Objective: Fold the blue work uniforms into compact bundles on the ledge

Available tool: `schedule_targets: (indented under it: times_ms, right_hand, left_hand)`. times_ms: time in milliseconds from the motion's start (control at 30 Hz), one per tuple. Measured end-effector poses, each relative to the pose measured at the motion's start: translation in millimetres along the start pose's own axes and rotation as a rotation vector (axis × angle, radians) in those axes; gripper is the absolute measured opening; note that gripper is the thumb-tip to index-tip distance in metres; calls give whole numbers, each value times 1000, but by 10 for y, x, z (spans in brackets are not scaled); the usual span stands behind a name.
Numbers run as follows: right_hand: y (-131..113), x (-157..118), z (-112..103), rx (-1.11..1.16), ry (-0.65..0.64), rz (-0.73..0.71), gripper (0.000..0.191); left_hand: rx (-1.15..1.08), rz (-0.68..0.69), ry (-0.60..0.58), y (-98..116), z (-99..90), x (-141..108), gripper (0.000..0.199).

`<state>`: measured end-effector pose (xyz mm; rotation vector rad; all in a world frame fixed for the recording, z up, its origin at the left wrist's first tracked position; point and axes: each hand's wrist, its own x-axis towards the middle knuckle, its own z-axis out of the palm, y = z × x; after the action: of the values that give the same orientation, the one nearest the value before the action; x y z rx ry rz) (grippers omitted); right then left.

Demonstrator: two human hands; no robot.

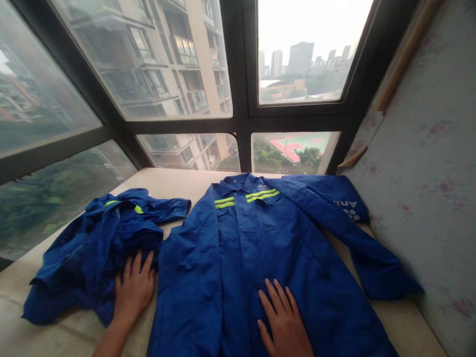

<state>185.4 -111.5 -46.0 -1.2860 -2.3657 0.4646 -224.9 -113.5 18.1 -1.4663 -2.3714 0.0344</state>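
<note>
A blue work jacket (242, 252) lies spread out, front up, collar toward the window, with yellow-green stripes across its chest. My right hand (284, 325) rests flat on its lower front, fingers spread. To the left is a crumpled blue garment (96, 251) with bits of the same bright striping. My left hand (135, 287) lies on that garment's right edge, fingers apart, gripping nothing that I can see. Partly beneath the jacket's sleeve at the right back is a folded blue cloth (328, 190) with white lettering.
The garments lie on a pale tiled ledge (3, 305). Dark-framed windows (241, 94) rise behind and at the left, with buildings and trees outside. A flower-patterned wall (431, 181) bounds the right side.
</note>
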Motion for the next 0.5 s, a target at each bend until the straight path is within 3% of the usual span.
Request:
schedule_targets:
  times_ms: [133,233,367,433,500]
  right_hand:
    - [-4,-12,3,-27,-7,-9,62]
    - [-24,-14,-21,-43,-15,6,62]
    - [-31,-12,-39,-29,-24,11,62]
    - [-31,-10,-44,-31,-35,15,62]
    - [-37,-4,-53,-33,-44,20,62]
  left_hand:
    - [-42,4,-85,-149,283,245,53]
    - [-69,1,-125,-195,343,473,54]
    - [-95,-53,-118,-79,213,714,54]
    - [-113,-75,-21,95,80,780,52]
    - [-161,4,66,309,-59,825,49]
